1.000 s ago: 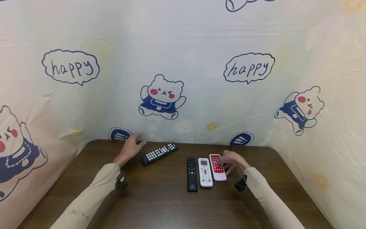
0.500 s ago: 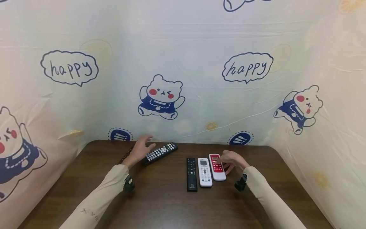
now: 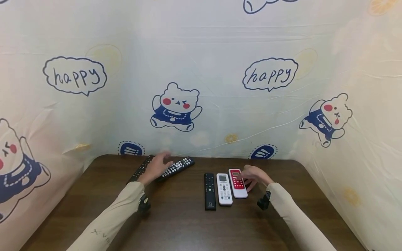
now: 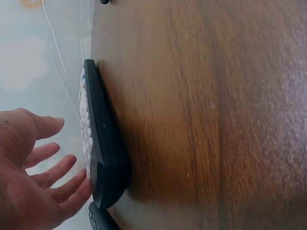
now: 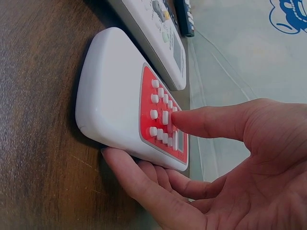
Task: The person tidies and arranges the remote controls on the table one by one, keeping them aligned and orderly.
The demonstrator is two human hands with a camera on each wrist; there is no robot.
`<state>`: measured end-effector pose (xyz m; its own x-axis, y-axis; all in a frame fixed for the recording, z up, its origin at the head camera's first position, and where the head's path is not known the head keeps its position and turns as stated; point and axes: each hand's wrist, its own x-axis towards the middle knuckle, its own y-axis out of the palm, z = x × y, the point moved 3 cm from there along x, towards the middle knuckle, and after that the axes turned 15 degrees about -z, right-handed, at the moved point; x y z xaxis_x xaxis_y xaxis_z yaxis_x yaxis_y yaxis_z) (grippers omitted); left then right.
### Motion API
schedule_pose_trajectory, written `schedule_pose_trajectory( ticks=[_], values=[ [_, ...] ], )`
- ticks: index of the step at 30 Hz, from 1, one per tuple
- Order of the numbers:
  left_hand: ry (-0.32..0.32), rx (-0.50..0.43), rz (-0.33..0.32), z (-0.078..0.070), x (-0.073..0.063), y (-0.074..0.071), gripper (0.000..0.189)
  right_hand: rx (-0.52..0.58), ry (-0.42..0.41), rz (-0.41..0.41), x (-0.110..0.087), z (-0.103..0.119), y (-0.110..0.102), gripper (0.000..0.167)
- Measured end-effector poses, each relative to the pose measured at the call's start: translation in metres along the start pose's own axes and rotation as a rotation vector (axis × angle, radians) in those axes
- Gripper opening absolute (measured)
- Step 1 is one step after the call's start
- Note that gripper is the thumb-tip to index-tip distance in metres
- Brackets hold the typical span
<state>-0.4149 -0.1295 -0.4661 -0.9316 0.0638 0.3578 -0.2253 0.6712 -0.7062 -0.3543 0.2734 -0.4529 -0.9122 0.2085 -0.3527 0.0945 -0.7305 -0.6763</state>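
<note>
My left hand (image 3: 155, 168) hovers with spread fingers over the near end of a black remote control with white buttons (image 3: 178, 166). In the left wrist view, the fingertips reach that remote's button face, and the thumb stands off it. A second black remote (image 3: 140, 170) lies slanted to the left, partly behind the hand. At the right, my right hand (image 3: 255, 173) holds a white remote with a red panel (image 3: 240, 193). Its thumb (image 5: 206, 122) presses on the red button face while the fingers lie along the side, close to the table.
Left of the red-panelled remote lie a white remote with a small screen (image 3: 224, 195) and a slim black remote (image 3: 210, 195), side by side. The brown wooden table (image 3: 176, 226) ends at a printed curtain (image 3: 220, 104) behind and on both sides.
My left hand has moved right, from the leftmost black remote to the one with white buttons, uncovering the leftmost one. The right hand stays on the red-panelled remote.
</note>
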Motion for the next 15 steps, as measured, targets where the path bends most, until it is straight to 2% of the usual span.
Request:
schedule_pose_trajectory(
  ticks=[6,10,15],
  values=[
    [-0.055,0.04,0.071,-0.0016,-0.0014,0.0038,0.052,-0.01,-0.006,-0.004,-0.0005,-0.001,0.0001,0.056],
    [-0.071,0.09,0.089,-0.0008,-0.0002,0.0049,0.048,-0.006,-0.008,-0.001,0.0008,-0.0006,0.0003,0.059],
    [-0.094,0.102,0.115,0.001,0.0003,0.0041,0.042,-0.013,-0.004,-0.002,0.002,-0.0003,-0.0006,0.059]
  ],
)
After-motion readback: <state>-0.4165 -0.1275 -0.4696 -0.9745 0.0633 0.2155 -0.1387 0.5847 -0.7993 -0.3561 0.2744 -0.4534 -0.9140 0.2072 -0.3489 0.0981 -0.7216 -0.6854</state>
